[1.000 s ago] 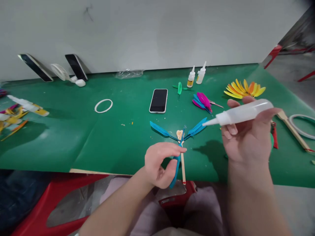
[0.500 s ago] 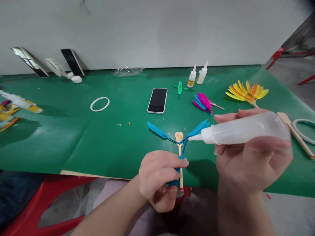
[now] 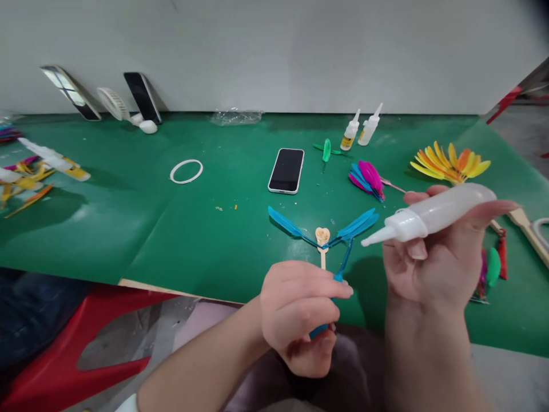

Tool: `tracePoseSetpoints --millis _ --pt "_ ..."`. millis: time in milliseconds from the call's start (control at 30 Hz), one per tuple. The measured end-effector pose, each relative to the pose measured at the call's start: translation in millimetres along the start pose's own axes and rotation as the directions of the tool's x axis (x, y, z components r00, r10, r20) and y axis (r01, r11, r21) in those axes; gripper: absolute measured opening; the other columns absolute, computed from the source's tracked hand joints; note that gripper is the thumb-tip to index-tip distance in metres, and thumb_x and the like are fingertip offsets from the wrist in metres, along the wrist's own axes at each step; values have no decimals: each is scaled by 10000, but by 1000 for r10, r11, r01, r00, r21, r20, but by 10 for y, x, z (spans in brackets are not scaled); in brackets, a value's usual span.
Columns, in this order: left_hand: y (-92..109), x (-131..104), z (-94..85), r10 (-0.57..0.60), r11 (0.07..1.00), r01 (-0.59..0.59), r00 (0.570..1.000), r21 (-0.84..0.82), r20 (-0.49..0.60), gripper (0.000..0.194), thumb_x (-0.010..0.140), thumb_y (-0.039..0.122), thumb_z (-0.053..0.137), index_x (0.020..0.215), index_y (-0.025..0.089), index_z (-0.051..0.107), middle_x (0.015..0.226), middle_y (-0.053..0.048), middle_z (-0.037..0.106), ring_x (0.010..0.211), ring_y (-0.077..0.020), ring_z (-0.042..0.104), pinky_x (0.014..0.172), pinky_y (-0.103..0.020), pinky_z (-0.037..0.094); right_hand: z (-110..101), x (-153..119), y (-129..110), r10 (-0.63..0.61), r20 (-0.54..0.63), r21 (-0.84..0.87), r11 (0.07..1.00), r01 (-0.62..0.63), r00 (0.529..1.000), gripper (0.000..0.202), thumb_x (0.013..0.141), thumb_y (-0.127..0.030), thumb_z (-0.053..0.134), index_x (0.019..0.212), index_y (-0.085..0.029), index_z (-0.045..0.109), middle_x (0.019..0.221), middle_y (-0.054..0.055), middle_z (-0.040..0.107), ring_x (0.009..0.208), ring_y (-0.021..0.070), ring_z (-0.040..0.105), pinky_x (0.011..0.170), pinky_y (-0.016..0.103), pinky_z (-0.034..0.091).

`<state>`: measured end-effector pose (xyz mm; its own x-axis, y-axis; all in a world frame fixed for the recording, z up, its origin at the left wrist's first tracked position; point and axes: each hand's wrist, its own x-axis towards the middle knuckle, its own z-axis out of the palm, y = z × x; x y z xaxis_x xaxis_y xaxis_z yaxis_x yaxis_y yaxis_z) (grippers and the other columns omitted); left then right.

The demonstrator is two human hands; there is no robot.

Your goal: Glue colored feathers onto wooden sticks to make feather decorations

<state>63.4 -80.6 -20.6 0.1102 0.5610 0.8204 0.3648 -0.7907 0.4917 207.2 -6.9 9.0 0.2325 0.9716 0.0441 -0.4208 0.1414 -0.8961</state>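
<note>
Near the table's front edge, my left hand point(image 3: 300, 315) is closed on a blue feather point(image 3: 318, 331), whose thin stem points up past my fingertips. A wooden stick with a heart-shaped end point(image 3: 322, 236) lies just beyond that hand, partly hidden by it. Two blue feathers spread from the heart end, one to the left point(image 3: 283, 222) and a cluster to the right point(image 3: 358, 223). On the right my right hand point(image 3: 433, 263) holds a white squeeze bottle point(image 3: 441, 214), its nozzle pointing left and down, apart from the feather stem.
A phone point(image 3: 286, 170) lies mid-table. Behind are two small bottles point(image 3: 350, 133), a green feather piece point(image 3: 326, 151) and pink and blue feathers point(image 3: 368, 180). Yellow feathers point(image 3: 452, 163) fan out at right. A white ring point(image 3: 186, 171) and more bottles point(image 3: 60, 160) are at left.
The bottle in my right hand has drawn back from the feather stem and tilted nozzle-down. The stem in my left hand has shifted right, away from the stick. The view has shifted slightly.
</note>
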Motion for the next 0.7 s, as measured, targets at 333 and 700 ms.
tracePoseSetpoints --millis 333,700 --pt "-35 -33 14 22 995 -27 998 -97 -54 198 832 284 438 686 166 501 726 -81 716 641 -132 676 641 -239 556 56 27 64 75 -41 143 987 -68 996 352 773 -544 511 762 -196 566 616 -46 654 239 6 285 221 180 132" --pt "-41 -26 13 30 990 -36 999 -140 -45 174 799 250 449 677 137 500 729 -113 708 653 -144 676 652 -247 551 61 16 61 -52 -14 117 992 53 999 351 697 -526 608 746 -180 585 608 -28 665 244 20 332 219 171 194"
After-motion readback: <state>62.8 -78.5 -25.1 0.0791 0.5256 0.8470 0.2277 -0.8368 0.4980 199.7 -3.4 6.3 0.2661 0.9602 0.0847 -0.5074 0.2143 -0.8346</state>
